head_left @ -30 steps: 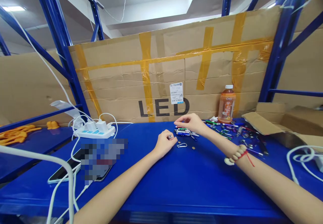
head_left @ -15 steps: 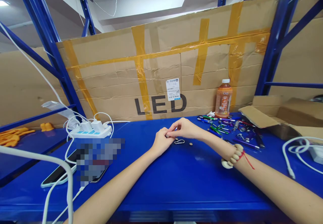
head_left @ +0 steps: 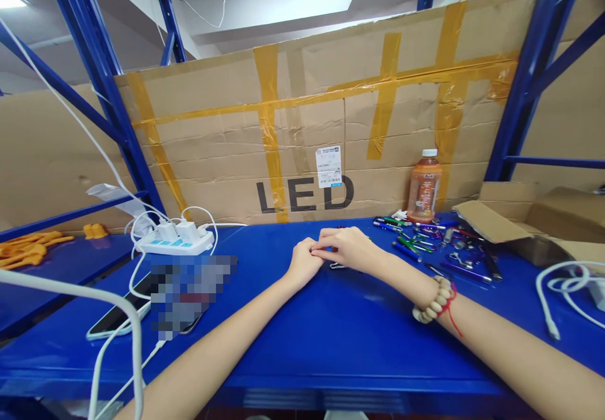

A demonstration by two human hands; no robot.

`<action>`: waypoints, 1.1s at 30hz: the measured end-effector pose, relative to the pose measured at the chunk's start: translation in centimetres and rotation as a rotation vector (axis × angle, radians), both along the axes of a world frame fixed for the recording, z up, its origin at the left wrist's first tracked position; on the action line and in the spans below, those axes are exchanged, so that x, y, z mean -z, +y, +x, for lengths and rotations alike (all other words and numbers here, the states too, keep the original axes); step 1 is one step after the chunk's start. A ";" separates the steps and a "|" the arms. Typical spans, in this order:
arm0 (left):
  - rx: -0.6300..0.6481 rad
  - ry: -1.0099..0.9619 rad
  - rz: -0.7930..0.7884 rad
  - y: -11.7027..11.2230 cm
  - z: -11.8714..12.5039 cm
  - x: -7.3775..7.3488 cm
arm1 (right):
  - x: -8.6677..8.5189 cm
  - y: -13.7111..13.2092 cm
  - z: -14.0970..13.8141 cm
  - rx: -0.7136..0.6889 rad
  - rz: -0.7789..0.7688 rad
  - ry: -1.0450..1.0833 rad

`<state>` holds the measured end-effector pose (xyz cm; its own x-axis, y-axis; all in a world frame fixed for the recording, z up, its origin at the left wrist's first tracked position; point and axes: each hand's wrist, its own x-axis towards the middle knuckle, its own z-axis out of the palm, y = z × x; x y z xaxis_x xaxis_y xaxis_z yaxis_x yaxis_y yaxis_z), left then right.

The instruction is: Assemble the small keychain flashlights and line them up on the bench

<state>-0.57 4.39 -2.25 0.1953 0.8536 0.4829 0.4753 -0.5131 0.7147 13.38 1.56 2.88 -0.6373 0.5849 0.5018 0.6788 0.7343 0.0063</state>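
My left hand (head_left: pixel 305 261) and my right hand (head_left: pixel 344 247) meet at the middle of the blue table (head_left: pixel 359 338). Both are closed, fingertips pinched together on a small part I cannot make out. A silver carabiner clip (head_left: pixel 336 266) lies on the table just under my right hand. A pile of small keychain flashlights and pens (head_left: pixel 425 240) is spread to the right of my hands. A bead bracelet with a red string sits on my right wrist.
An orange drink bottle (head_left: pixel 424 186) stands against the taped cardboard wall. A white power strip (head_left: pixel 176 242) with chargers and cables, and a phone (head_left: pixel 116 316), lie at left. Open cardboard boxes (head_left: pixel 529 224) and a white cable (head_left: pixel 562 281) are at right. Orange items (head_left: pixel 33 250) lie far left.
My right hand came back from the flashlight pile to join my left hand, and both now pinch together over the carabiner. The view shifted slightly.
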 end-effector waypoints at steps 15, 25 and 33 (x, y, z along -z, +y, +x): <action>-0.106 0.645 0.325 -1.3 -1.6 -2.3 | 0.2 0.2 0.6 -0.021 0.085 -0.072; -0.076 1.042 0.353 -1.4 -1.4 -2.4 | 1.3 1.2 0.7 0.018 -0.095 -0.260; -0.050 0.906 0.237 -1.4 -1.6 -2.3 | 1.4 1.2 0.6 0.154 -0.186 -0.124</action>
